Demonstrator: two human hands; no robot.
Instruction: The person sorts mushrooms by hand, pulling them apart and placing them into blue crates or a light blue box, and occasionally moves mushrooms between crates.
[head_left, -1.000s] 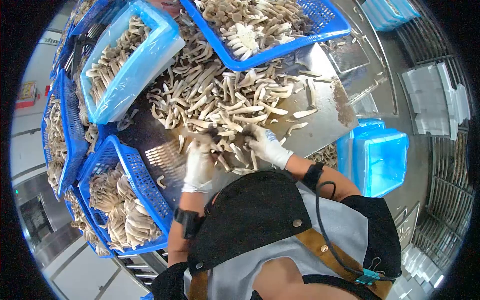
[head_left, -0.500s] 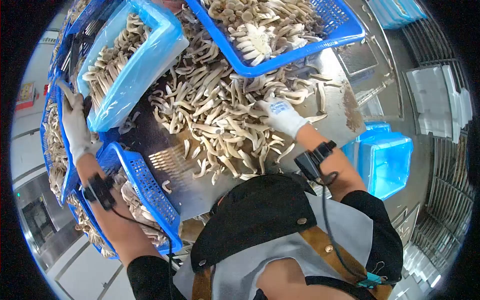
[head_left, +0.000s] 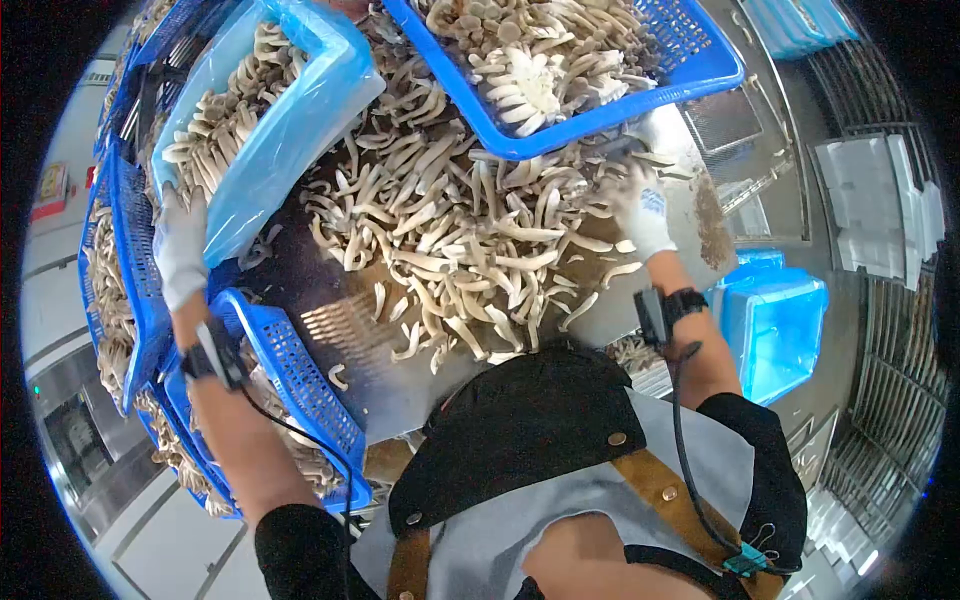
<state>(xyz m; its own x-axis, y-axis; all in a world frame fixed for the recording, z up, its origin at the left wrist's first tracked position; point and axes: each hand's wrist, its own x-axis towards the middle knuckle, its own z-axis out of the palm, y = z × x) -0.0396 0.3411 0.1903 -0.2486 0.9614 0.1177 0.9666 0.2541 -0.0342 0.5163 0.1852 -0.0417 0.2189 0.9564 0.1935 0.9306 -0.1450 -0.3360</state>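
Observation:
My left hand (head_left: 182, 245), in a white glove, is at the lower left corner of a blue plastic bag (head_left: 290, 160) that lines a tray of mushrooms (head_left: 215, 135). Its fingers reach up against the bag's edge beside the mushrooms, stretched out, with nothing visible in them. Over the right side of a loose heap of long-stemmed mushrooms (head_left: 465, 240) is my gloved right hand (head_left: 645, 212). Motion smears its fingers, so their grip does not show. The heap lies spread on a metal table (head_left: 370, 390).
A blue basket (head_left: 590, 108) of mushroom clusters stands at the back of the table. More blue baskets (head_left: 315, 385) with mushrooms line the left side. To the right are a blue-lined bin (head_left: 775, 335), white boxes (head_left: 875, 200) and metal racks (head_left: 890, 370).
My left hand has moved right, from the outer baskets to the bag's edge; the mushroom stem seen in it earlier no longer shows. My right hand has moved right and away across the heap.

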